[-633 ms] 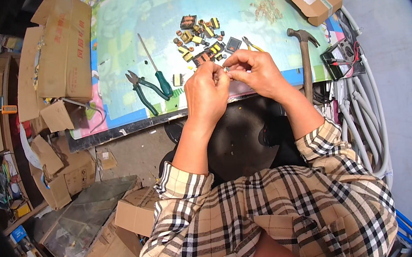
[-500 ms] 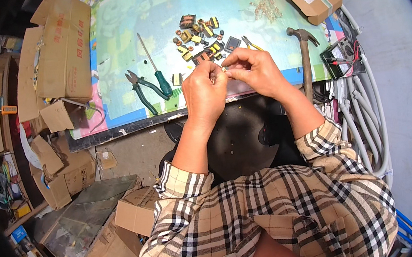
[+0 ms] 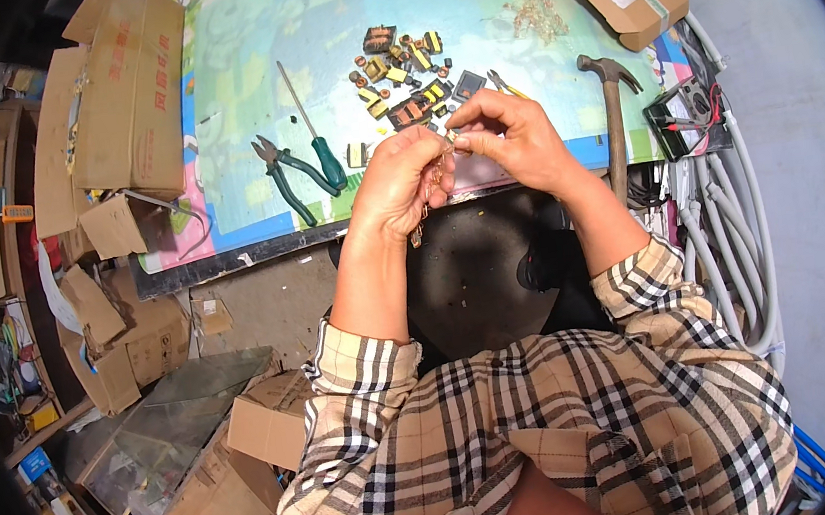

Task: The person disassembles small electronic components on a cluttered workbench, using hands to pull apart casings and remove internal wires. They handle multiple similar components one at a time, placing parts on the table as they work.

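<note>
Above the table's near edge, my left hand (image 3: 402, 180) is closed on thin copper wire (image 3: 437, 180), with loose curls hanging below its fingers. Thumb and index finger of my right hand (image 3: 513, 142) pinch a small piece against the left fingertips. That piece is too small to make out. Just beyond both hands lies a cluster of small coils and transformers (image 3: 415, 113) with yellow, black and copper parts. Close to the right hand are a dark square part (image 3: 468, 86) and yellow-handled pliers (image 3: 505, 87).
Left of my hands lie green-handled cutting pliers (image 3: 286, 182) and a green screwdriver (image 3: 324, 158). A claw hammer (image 3: 613, 116) rests at the right, near a meter-like device (image 3: 682, 119). Copper wire scraps (image 3: 538, 18) and a cardboard box (image 3: 635, 3) are farther back. A large carton (image 3: 129, 96) borders the left.
My left hand has turned, showing its fingers and the copper wire dangling from them. My right hand stays nearly in place, still pinching.
</note>
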A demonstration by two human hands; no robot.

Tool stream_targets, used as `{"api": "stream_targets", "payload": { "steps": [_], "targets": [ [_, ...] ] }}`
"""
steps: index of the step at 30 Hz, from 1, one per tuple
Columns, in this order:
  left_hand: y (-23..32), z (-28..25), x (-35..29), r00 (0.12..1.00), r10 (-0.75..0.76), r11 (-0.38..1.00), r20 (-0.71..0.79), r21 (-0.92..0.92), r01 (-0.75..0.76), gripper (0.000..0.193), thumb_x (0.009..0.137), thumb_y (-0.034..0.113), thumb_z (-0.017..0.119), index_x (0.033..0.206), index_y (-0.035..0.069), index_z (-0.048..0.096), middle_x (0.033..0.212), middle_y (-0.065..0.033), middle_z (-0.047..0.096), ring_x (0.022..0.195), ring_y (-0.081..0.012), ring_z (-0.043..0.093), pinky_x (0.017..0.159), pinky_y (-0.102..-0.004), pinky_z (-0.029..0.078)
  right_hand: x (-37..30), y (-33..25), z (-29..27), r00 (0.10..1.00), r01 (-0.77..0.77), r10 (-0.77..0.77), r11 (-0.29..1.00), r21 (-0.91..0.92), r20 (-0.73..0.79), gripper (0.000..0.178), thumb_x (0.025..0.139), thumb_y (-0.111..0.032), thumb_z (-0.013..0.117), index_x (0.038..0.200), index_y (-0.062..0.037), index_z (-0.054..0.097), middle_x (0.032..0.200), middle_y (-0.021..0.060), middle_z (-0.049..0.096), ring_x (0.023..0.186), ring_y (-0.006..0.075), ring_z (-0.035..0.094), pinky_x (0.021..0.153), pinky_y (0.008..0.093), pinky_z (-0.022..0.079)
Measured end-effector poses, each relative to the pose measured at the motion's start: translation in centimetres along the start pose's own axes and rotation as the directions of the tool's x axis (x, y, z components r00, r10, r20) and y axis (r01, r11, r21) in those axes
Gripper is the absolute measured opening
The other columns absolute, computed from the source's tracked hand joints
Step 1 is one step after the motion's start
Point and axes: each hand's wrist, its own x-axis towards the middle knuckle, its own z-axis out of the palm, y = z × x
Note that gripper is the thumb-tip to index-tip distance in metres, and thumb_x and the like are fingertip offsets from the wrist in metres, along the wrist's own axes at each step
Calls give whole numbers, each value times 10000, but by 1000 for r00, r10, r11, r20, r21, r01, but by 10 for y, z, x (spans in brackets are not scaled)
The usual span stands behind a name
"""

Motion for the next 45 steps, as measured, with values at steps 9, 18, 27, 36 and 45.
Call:
{"api": "stream_targets", "payload": {
  "steps": [9,18,27,36,45],
  "targets": [
    [8,-24,14,968,30,835,-250,-525,-162,45,835,33,514,866,1,506,758,-98,544,610,-173,468,458,-265,333,5,28,24,917,-336,277,924,183,287,221,983,-181,488,1024,19,573,834,69,640,752,116,620,688,257,513],
    [11,-38,10,886,144,742,-440,-545,-391,50,880,81,439,870,53,479,745,-73,530,591,-169,455,482,-293,336,-8,17,43,814,-413,279,895,170,509,296,977,-275,506,940,7,589,825,84,652,740,150,660,620,257,507],
    [12,-28,4,819,217,762,-532,-432,-482,29,876,95,448,872,81,474,684,-38,474,468,-113,359,394,-252,260,-9,5,49,867,-365,303,927,90,395,207,919,-202,586,863,-4,594,721,50,633,600,113,624,530,246,462],
    [26,-19,-8,752,284,735,-594,-368,-569,58,899,50,423,844,61,442,643,-24,420,417,-106,311,356,-247,227,-10,-8,46,897,-343,301,936,82,324,181,912,-164,589,879,14,598,681,43,616,578,97,611,518,252,464],
    [19,-23,-4,567,564,814,-600,285,-507,214,875,20,420,1064,-23,511,968,-145,592,817,-235,595,704,-328,496,-9,7,31,987,139,-95,917,-374,132,163,863,-148,629,879,-4,552,752,165,610,695,335,617,616,396,496]
  ]
}}
